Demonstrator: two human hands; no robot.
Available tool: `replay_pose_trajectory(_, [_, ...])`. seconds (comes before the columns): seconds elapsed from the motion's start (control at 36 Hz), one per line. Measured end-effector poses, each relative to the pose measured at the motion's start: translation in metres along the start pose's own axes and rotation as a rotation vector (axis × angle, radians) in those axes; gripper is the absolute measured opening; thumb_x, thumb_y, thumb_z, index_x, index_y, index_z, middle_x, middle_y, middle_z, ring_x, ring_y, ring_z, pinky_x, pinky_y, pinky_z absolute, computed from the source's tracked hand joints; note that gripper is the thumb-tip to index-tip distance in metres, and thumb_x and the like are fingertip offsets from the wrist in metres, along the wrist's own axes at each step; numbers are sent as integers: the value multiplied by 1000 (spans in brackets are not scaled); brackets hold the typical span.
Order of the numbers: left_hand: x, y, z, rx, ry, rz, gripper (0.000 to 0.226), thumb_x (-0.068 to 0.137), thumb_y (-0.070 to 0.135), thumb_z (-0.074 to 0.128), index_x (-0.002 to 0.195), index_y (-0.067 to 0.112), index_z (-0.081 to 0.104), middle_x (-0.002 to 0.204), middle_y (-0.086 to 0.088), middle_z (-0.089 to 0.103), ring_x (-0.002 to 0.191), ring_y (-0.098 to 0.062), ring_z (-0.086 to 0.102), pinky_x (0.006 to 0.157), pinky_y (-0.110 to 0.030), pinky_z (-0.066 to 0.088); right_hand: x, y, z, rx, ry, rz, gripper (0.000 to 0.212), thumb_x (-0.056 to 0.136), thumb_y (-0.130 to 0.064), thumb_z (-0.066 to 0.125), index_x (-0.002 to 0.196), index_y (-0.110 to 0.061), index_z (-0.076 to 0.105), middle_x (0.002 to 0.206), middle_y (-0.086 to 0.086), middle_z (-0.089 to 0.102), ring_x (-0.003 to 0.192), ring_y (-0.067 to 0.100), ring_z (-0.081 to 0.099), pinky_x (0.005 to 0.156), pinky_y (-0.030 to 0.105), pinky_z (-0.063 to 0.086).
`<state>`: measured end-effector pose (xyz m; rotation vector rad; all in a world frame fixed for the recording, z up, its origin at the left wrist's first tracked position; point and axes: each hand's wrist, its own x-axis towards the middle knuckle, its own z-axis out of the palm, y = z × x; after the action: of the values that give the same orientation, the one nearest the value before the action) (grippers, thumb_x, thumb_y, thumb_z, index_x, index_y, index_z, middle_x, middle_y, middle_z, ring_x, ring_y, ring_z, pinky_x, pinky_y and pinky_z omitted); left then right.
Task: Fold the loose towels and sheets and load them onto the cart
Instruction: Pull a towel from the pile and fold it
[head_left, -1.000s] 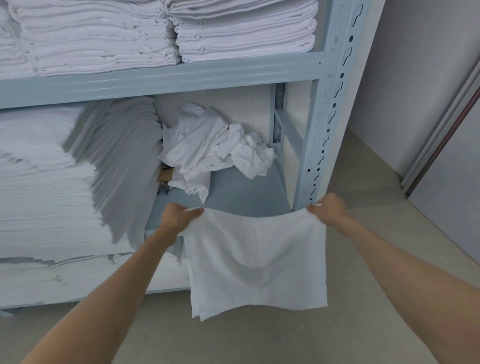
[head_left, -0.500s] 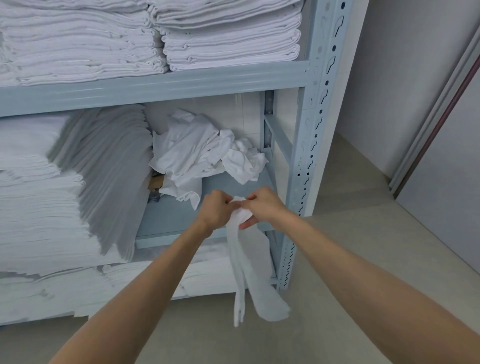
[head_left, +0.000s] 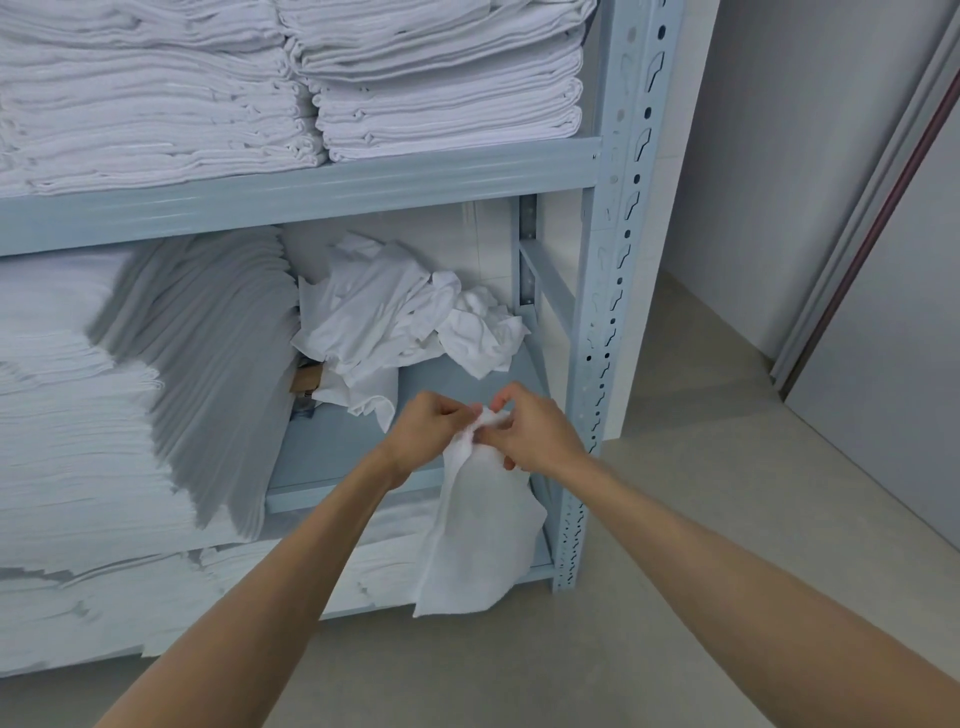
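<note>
A small white towel (head_left: 478, 540) hangs folded in half in front of the shelf unit. My left hand (head_left: 428, 431) and my right hand (head_left: 532, 431) meet at its top edge, and both pinch the bunched corners together. Behind them a crumpled heap of loose white linen (head_left: 400, 317) lies on the blue-grey middle shelf (head_left: 343, 447). No cart is in view.
Tall stacks of folded white linen (head_left: 104, 415) fill the left of the middle shelf, and more folded stacks (head_left: 441, 88) sit on the shelf above. The perforated steel upright (head_left: 608, 312) stands right of my hands. Bare floor (head_left: 701, 519) and a wall lie to the right.
One second ago both hands held the towel spread wide by its top corners. They came together, folding it in half, and now keep the corners pinched while the towel hangs a little wider.
</note>
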<state>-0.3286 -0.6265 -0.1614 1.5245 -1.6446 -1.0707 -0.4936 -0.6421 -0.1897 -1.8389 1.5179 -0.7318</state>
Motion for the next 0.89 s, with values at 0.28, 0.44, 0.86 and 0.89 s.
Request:
replay_pose_trajectory(0.28, [-6,6,-3,362,-125,75,8,74,-2,71,77,5,75,50,15,45,45,-4,36,48,-17,29,-1,26,3,-19,62,-145,41,68,-56,82,70,-22,59,82,-2,53,76,12,49,62,29,36])
replay_pose_trajectory(0.44, [-4,-6,5,227,-7,32,15,75,-6,67,81,3,78,69,-1,60,64,-14,49,60,-28,40,-6,62,-7,-317,-302,-36,40,79,-54,76,70,-18,61,67,-1,49,64,15,44,62,30,30])
replay_pose_trajectory(0.86, [-2,-42,-25,306,244,10,21,78,-5,71,94,4,80,76,-1,68,65,-9,55,51,-4,39,1,83,-61,-687,177,-361,38,85,-52,68,96,-16,68,87,5,63,78,19,46,85,34,31])
replay_pose_trajectory(0.89, [-1,-42,-25,301,258,16,21,77,-5,72,94,5,80,77,-2,69,68,-12,57,53,-5,40,2,80,-62,-711,183,-363,37,87,-51,67,97,-16,68,88,5,63,83,20,51,88,35,31])
